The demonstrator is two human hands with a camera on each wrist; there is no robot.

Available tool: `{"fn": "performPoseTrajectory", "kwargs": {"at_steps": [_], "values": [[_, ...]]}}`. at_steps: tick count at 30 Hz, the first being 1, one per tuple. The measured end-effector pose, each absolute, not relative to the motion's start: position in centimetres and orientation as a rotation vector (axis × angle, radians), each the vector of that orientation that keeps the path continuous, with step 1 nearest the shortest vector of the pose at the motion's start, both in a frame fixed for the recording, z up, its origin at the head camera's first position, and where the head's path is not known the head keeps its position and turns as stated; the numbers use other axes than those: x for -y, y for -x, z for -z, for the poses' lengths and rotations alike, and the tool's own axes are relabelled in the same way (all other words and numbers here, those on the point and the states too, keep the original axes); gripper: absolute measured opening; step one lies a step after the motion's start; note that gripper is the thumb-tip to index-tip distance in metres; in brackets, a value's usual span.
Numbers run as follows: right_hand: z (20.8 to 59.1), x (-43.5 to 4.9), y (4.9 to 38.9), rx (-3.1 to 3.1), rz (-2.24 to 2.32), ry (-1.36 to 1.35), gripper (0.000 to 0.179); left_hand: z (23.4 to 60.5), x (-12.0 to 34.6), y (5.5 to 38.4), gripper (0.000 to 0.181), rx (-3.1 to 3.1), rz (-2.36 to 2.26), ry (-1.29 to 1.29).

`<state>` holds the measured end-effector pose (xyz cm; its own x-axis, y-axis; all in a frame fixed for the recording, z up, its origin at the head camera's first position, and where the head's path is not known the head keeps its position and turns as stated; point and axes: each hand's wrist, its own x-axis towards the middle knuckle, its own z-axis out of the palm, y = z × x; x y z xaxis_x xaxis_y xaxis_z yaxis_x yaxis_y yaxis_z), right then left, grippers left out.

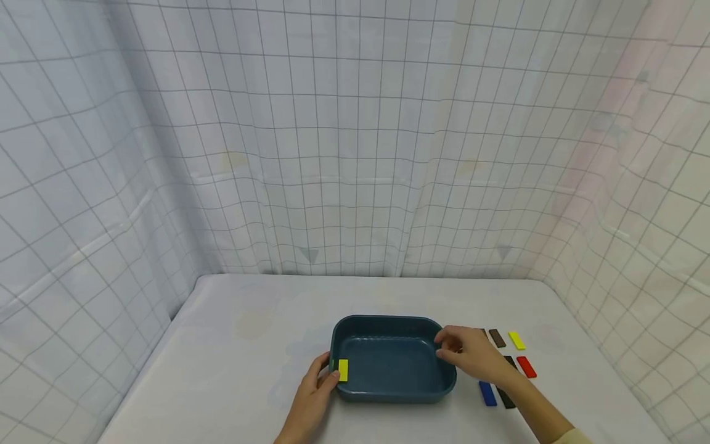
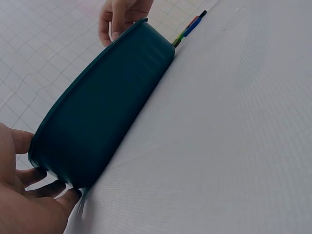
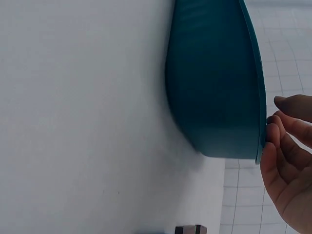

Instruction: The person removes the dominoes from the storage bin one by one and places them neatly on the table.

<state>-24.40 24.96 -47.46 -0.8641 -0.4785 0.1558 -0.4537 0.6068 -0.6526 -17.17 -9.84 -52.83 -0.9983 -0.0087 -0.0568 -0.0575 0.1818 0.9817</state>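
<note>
A dark teal rectangular tub (image 1: 394, 398) stands on the white table. My left hand (image 1: 312, 394) holds its left end, fingers against the outer wall and thumb over the rim; the left wrist view shows those fingertips (image 2: 68, 196) on the wall. Just inside that end is a yellow tile (image 1: 343, 370), right beside the thumb. At the tub's right rim is my right hand (image 1: 471, 353), fingers loosely bent, with a gap between thumb and forefinger. In the right wrist view, the right hand (image 3: 292, 165) has its fingertips at the rim, and nothing shows between them.
To the tub's right lie several flat tiles, including a brown tile (image 1: 497, 338), a second yellow tile (image 1: 516, 340), a red tile (image 1: 526, 367), a blue tile (image 1: 487, 393) and a black tile (image 1: 507, 399). My right forearm partly covers them. White gridded curtains (image 1: 355, 154) surround the table.
</note>
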Motion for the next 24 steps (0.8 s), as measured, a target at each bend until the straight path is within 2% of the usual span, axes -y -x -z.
{"fn": "performPoseTrajectory", "kwargs": {"at_steps": [12,24], "values": [[47.7,-21.4,25.7,-2.716,1.148,0.941,0.021,53.0,10.0,17.2,0.058,-2.371,-2.003,0.016],[49.2,-17.1,26.9,-2.619,1.163,0.935,0.021,53.2,10.2,17.3,0.058,-2.354,-2.024,-0.006]]}}
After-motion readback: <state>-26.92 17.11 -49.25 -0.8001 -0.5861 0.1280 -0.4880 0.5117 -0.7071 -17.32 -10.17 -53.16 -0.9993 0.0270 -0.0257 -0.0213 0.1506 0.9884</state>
